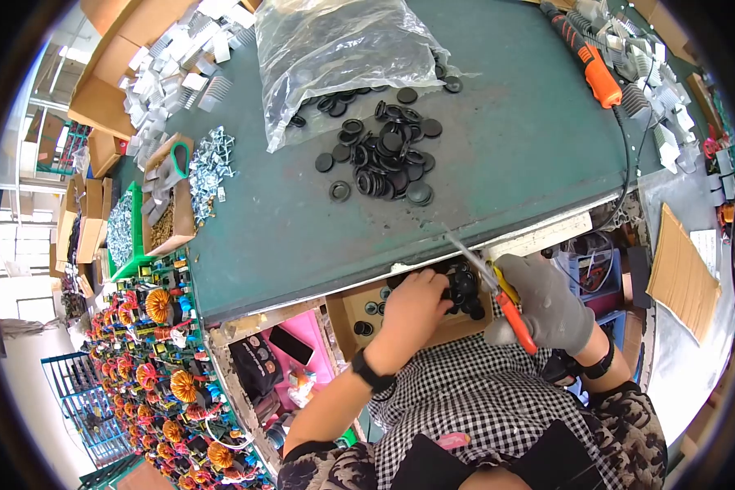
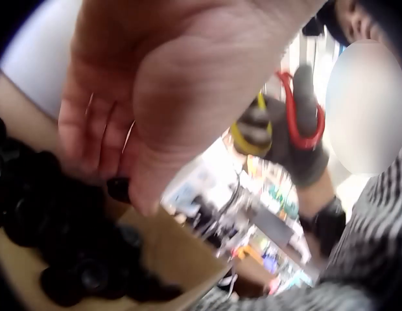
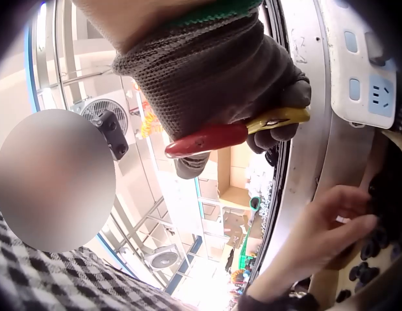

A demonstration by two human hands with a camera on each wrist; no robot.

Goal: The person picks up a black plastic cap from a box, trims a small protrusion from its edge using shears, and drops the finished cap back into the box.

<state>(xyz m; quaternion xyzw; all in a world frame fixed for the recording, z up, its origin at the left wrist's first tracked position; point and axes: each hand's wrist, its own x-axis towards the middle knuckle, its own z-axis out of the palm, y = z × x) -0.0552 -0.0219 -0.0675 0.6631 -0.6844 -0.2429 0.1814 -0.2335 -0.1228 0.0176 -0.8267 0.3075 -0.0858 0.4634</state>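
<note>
My bare left hand (image 1: 416,306) reaches into a shallow cardboard box (image 1: 340,314) in an opening under the table edge. A heap of small black round parts (image 1: 463,290) fills its right side. In the left wrist view, one small black part (image 2: 118,189) sits between the thumb tip and bent fingers of my left hand (image 2: 123,123). My right hand (image 1: 547,302), in a grey knit glove, grips pliers (image 1: 514,320) with red and yellow handles, their long metal nose pointing up and left over the table edge. The right wrist view shows the gloved fingers round the handles (image 3: 211,139).
Black round caps (image 1: 392,151) lie piled on the green table (image 1: 294,212), before a clear plastic bag (image 1: 343,49). Screws (image 1: 212,167) and metal heat sinks (image 1: 180,82) are at left. An orange power screwdriver (image 1: 600,77) lies at right, its cord over the edge. Circuit boards (image 1: 171,367) stand lower left.
</note>
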